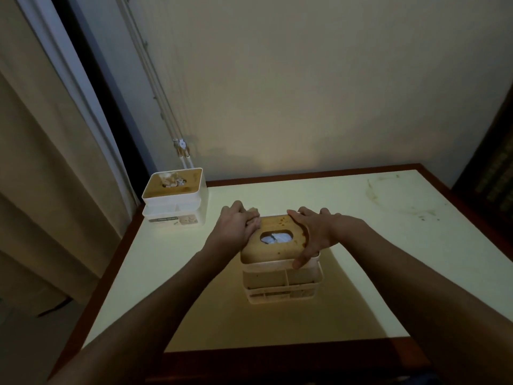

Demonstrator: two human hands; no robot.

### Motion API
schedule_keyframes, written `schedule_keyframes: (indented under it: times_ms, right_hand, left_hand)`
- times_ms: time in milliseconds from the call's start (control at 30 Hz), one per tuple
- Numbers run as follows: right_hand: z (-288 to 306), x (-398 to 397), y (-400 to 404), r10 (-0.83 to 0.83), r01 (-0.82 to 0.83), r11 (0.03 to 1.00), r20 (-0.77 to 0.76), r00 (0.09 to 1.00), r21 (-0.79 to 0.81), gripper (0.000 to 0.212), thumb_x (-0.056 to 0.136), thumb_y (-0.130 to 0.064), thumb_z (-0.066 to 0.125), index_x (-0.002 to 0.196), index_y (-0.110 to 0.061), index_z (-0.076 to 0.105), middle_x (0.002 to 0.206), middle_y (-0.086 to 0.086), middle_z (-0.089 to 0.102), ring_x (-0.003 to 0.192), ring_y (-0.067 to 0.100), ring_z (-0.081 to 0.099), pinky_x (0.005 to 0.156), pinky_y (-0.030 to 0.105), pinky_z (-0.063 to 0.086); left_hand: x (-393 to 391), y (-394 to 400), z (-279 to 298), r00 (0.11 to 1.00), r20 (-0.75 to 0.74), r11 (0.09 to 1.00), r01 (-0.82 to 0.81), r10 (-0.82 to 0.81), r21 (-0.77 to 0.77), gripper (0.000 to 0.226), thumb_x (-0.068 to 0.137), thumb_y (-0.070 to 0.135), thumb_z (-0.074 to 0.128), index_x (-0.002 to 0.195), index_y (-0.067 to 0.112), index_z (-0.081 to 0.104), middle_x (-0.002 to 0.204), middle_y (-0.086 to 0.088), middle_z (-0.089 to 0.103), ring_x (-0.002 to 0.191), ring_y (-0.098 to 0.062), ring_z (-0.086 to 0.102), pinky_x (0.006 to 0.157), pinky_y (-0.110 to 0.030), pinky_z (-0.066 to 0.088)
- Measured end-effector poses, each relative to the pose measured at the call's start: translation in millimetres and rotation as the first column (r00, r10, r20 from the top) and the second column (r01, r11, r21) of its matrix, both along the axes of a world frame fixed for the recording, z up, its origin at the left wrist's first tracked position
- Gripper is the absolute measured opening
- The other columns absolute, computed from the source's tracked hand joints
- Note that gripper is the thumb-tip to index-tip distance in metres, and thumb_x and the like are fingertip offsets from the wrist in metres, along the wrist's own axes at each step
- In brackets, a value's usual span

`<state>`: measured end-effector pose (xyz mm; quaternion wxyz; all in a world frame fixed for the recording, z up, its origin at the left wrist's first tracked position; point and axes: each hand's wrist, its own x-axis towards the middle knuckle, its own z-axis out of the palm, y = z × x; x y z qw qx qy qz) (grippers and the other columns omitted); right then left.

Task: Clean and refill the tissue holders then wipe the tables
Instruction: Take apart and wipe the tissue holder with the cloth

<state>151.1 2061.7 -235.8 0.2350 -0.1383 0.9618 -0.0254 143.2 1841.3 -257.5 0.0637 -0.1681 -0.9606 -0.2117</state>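
Near holder [280, 262], table [388, 245] centre: both hands on its stained lid [274, 251], left hand [236, 226] curled at the edge, right hand [313, 234] spread, thumb on rim. Far holder [175, 198] (left corner) untouched; table marks remain, so the task looks barely begun.

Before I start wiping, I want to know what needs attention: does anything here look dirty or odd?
Yes. The near tissue holder, gripped by both hands, has dark specks on its wooden lid. The table shows a faint ring-shaped stain near its far right corner.
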Motion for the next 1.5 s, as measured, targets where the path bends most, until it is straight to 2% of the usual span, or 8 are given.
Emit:
schedule_keyframes:
  times_ms: [200,333,533,667,933,1100,1267,1500]
  right_hand:
    - [-3.8,2.4,2.2,-0.022,0.022,1.0,-0.014,1.0,-0.014,0.133,0.053,-0.078,0.071,0.151,-0.034,-0.008,0.156,-0.005,0.011,0.135,0.033,0.022,0.11,0.056,0.026]
    - [-6.4,10.2,0.1,-0.067,0.066,0.997,-0.012,0.998,-0.041,0.132,0.054,-0.079,0.069,0.151,-0.034,-0.008,0.157,-0.005,0.009,0.137,0.033,0.02,0.112,0.056,0.023]
    - [-2.7,33.4,-5.1,-0.243,0.241,0.969,-0.027,0.97,-0.045,0.132,0.054,-0.083,0.065,0.152,-0.029,-0.005,0.159,-0.001,0.008,0.142,0.034,0.014,0.112,0.055,0.016]
    - [-0.3,63.5,-7.7,-0.348,0.348,0.938,-0.019,0.937,-0.001,0.129,0.059,-0.086,0.057,0.152,-0.021,-0.004,0.159,0.005,0.008,0.144,0.034,0.011,0.113,0.054,0.014]
    - [23.0,96.7,-3.1,-0.194,0.194,0.981,0.124,0.973,0.016,0.096,0.076,-0.075,0.052,0.152,-0.027,0.017,0.153,0.003,0.032,0.141,0.028,0.023,0.11,0.044,0.028]
    - [16.1,75.6,0.8,-0.156,0.173,0.941,0.081,0.984,-0.291,0.121,0.063,-0.069,0.073,0.149,-0.042,-0.007,0.156,-0.001,0.02,0.14,0.029,0.015,0.11,0.052,0.028]
    - [3.4,59.2,1.4,-0.095,0.107,0.97,0.062,0.994,-0.217,0.134,0.042,-0.089,0.063,0.145,-0.047,-0.012,0.158,0.0,0.015,0.144,0.029,0.009,0.112,0.054,0.023]
    - [3.0,48.1,0.7,-0.079,0.089,0.987,0.076,0.994,-0.135,0.135,0.05,-0.082,0.068,0.148,-0.04,-0.013,0.16,-0.001,0.013,0.142,0.027,0.019,0.114,0.05,0.026]
  left_hand:
    - [54.2,-3.0,-4.5,0.988,-0.107,0.992,0.116,-0.111,0.041,0.034,0.095,0.038,0.053,0.117,0.016,0.066,0.095,0.005,0.046,0.08,-0.006,0.047,0.062,-0.009,0.033]
    - [74.8,-10.5,-12.9,0.991,-0.124,0.979,-0.017,0.043,0.204,0.033,0.088,0.037,0.065,0.108,0.011,0.072,0.081,0.002,0.053,0.057,-0.001,0.044,0.052,-0.005,0.038]
    - [73.5,11.9,-15.9,0.969,-0.055,0.935,-0.215,0.24,0.282,0.038,0.097,0.032,0.052,0.132,0.018,0.055,0.099,0.004,0.049,0.081,-0.002,0.048,0.07,-0.008,0.036]
    - [51.7,18.7,-12.1,0.985,-0.111,0.986,-0.122,0.135,0.113,0.036,0.099,0.033,0.047,0.134,0.025,0.053,0.112,-0.005,0.052,0.099,-0.016,0.052,0.076,-0.018,0.037]
    - [2.7,8.8,6.5,0.998,0.048,0.998,0.051,-0.05,-0.028,0.038,0.095,0.039,0.052,0.127,0.021,0.061,0.112,-0.009,0.057,0.104,-0.023,0.054,0.087,-0.03,0.042]
    - [0.0,4.9,15.4,0.99,0.096,0.989,0.114,-0.105,-0.092,0.038,0.094,0.04,0.052,0.12,0.015,0.066,0.113,-0.009,0.063,0.104,-0.025,0.058,0.089,-0.036,0.047]
    - [6.0,2.0,17.3,0.983,0.087,0.981,0.171,-0.164,-0.088,0.036,0.095,0.036,0.052,0.125,0.019,0.064,0.121,-0.008,0.063,0.108,-0.025,0.056,0.092,-0.036,0.046]
    - [56.6,-20.0,12.8,0.92,0.05,0.921,0.388,-0.388,-0.008,0.03,0.094,0.026,0.057,0.122,0.019,0.065,0.123,-0.002,0.064,0.104,-0.011,0.055,0.079,-0.004,0.03]
